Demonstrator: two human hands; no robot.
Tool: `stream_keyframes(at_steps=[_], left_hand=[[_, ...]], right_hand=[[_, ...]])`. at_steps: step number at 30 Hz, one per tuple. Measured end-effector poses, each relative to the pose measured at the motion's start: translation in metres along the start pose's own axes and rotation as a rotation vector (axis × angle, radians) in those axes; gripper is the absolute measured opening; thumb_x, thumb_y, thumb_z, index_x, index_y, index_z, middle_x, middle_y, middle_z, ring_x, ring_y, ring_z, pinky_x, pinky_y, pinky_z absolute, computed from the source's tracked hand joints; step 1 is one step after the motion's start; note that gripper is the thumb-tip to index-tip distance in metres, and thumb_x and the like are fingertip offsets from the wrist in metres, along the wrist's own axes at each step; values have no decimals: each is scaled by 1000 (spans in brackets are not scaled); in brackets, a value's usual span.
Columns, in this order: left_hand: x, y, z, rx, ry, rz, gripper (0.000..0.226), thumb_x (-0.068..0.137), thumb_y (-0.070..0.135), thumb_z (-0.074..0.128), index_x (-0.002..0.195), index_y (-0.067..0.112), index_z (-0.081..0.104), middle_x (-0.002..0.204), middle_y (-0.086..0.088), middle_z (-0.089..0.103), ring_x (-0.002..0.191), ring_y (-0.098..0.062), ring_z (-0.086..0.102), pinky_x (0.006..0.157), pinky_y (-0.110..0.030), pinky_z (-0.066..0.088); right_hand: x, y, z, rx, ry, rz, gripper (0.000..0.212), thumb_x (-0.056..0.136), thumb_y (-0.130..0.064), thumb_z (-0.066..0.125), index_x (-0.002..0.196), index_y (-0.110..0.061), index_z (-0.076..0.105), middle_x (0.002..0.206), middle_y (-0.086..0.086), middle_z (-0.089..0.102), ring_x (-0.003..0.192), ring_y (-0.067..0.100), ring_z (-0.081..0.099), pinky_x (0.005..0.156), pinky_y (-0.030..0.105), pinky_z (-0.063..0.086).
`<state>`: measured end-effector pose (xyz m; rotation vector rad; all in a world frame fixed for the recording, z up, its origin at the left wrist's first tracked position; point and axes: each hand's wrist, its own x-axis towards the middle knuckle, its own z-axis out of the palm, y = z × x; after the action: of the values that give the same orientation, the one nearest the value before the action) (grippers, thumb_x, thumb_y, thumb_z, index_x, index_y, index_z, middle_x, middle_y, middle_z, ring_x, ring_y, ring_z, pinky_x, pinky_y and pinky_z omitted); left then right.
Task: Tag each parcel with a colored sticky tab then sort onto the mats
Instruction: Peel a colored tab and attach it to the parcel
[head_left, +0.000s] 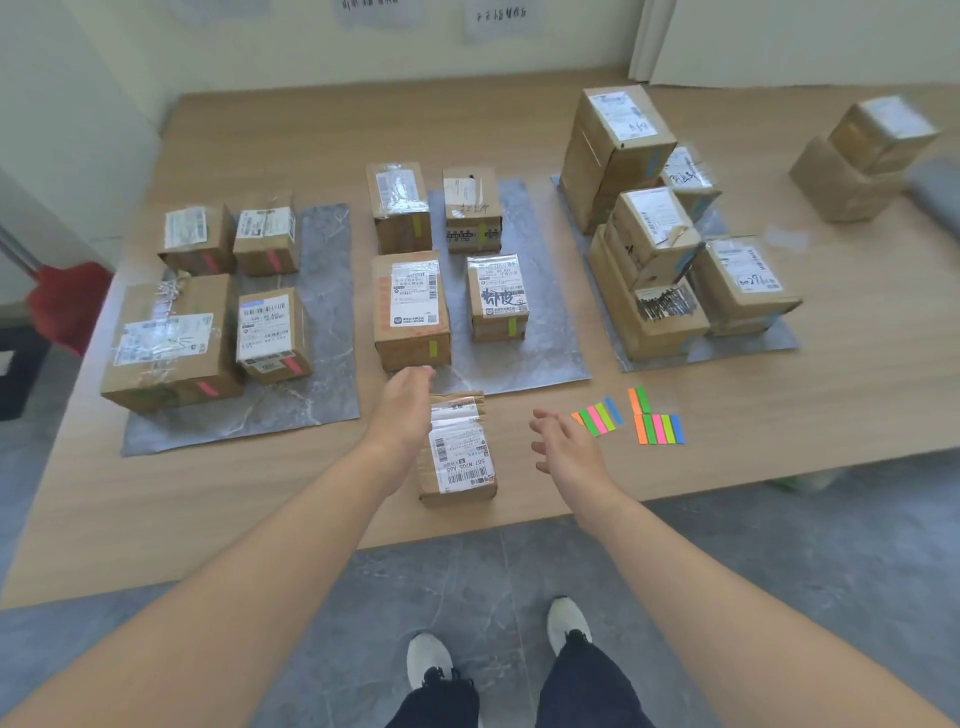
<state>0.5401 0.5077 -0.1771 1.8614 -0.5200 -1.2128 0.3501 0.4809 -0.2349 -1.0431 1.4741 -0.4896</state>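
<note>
fingers (545, 415) on both hands loose & spread, holding nothing; parcel (460, 452) lies btwn them, long axis pointing away, left hand (402, 410) right by its left edge, tabs (658, 429) just beyond right hand (563, 449) fingertips, so right's nearer.

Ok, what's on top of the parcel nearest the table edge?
A white shipping label and clear tape; no coloured tab shows. The left hand covers the far left corner of the parcel.
</note>
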Motion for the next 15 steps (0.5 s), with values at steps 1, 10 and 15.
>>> stream_keyframes(at_steps=[1,10,15], left_hand=[[0,5,7,2,-4,-1,29,102,35,39,114,22,63,116,4,61,112,-20,57,105,-47,47],[16,17,110,-45,-48,-114,33,104,33,40,115,12,63,121,-11,64,98,-27,59,102,-46,51],[31,4,162,-50,-12,-203,37,106,33,37,120,10,62,121,-10,64,101,-30,59,99,-43,50]], right_hand=[[2,-1,-8,11,-2,-3,33,105,-27,43,133,-21,59,109,-12,63,104,12,62,103,44,53],[62,8,-84,-66,12,-49,18,99,-16,55,108,-23,69,106,2,71,87,19,69,82,40,57],[101,13,-117,-128,-36,-114,20,95,-17,58,103,-31,70,107,-5,72,100,16,69,92,41,57]])
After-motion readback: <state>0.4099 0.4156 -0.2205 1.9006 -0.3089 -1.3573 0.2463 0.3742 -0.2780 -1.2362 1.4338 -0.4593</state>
